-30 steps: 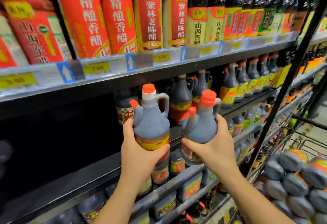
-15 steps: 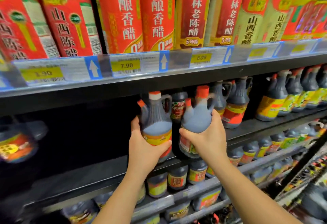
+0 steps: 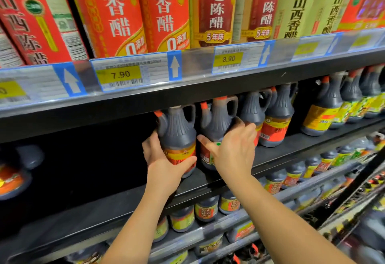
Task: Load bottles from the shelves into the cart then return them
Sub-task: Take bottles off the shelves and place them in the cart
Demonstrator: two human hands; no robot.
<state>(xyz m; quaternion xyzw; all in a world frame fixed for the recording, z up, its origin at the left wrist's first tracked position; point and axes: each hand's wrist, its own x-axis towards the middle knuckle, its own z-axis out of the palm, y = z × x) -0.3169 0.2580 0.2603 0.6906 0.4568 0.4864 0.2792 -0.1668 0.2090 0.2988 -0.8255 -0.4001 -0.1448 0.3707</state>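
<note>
Two dark vinegar jugs with orange caps and side handles stand side by side on the middle shelf [image 3: 208, 182], their tops tucked under the shelf above. My left hand [image 3: 164, 163] wraps the lower body of the left jug [image 3: 178, 136]. My right hand [image 3: 233, 151] lies on the front of the right jug [image 3: 216, 124] with fingers spread, thumb against its label. Both jugs stand upright, their bases at the shelf's front edge.
More jugs of the same kind [image 3: 275, 122] fill the shelf to the right. To the left the shelf is dark and bare. Tall red-labelled bottles [image 3: 116, 13] stand above price tags [image 3: 120, 75]. Small bottles [image 3: 206, 211] line lower shelves. The cart edge [image 3: 354, 207] shows at lower right.
Both hands have carried the two jugs forward and up from in front of the shelf onto the middle shelf. My right hand's fingers have spread apart on its jug.
</note>
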